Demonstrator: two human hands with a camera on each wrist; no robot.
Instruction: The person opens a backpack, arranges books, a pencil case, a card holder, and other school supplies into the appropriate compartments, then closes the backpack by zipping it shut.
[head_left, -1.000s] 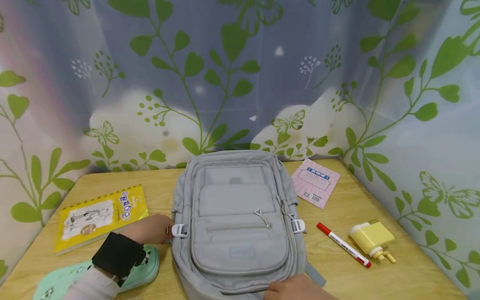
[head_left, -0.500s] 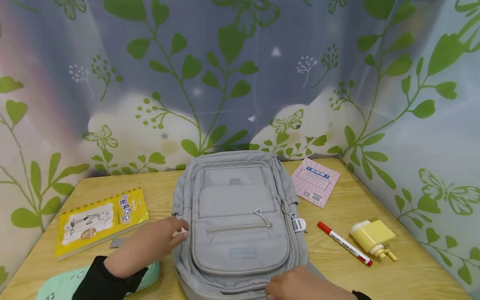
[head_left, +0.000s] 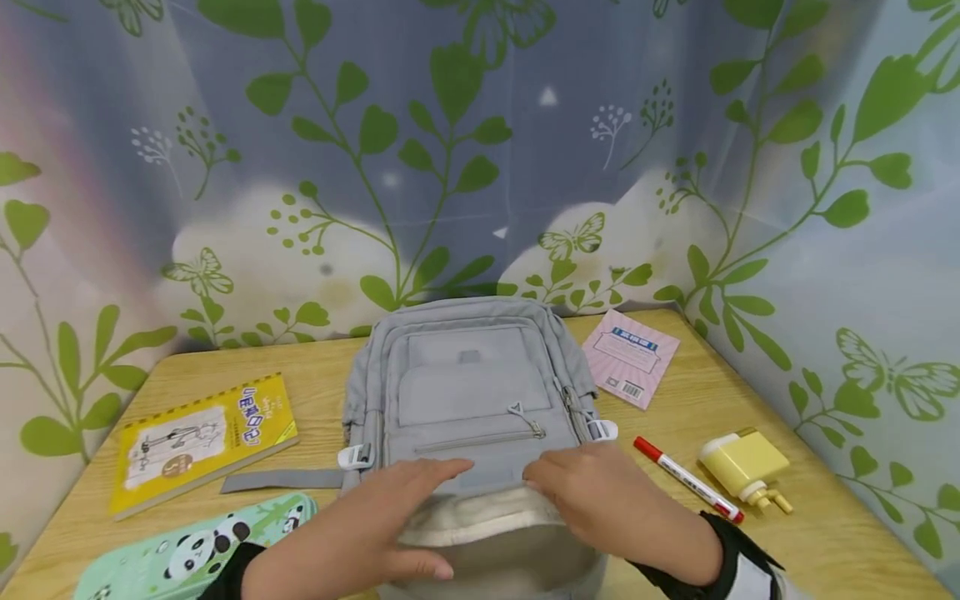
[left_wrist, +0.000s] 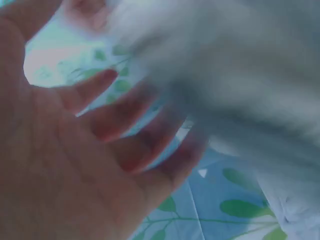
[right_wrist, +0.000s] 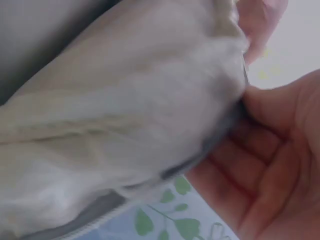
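Observation:
A grey backpack (head_left: 468, 396) lies front side up at the middle of the table. Its near edge is raised, baring a cream lining (head_left: 487, 521). My right hand (head_left: 607, 492) pinches that edge between thumb and fingers, as the right wrist view shows along the zipper border of the lining (right_wrist: 125, 110). To its left, my left hand (head_left: 367, 525) spreads its fingers beside the raised panel, thumb pointing right. In the left wrist view the left palm (left_wrist: 75, 160) is bare and the fingertips reach the blurred fabric (left_wrist: 240, 60).
Left of the backpack lie a yellow book (head_left: 202, 442), a grey strap (head_left: 285, 480) and a mint pencil case (head_left: 202, 550) with pandas. On the right are a pink booklet (head_left: 632, 358), a red-capped marker (head_left: 688, 479) and a pale yellow box-shaped thing (head_left: 746, 471) with small spouts. Printed curtains (head_left: 337, 158) stand behind.
My right hand has lifted the backpack's near edge up and away from me, exposing the lining. My left hand has left the side buckle and moved right, toward the raised panel.

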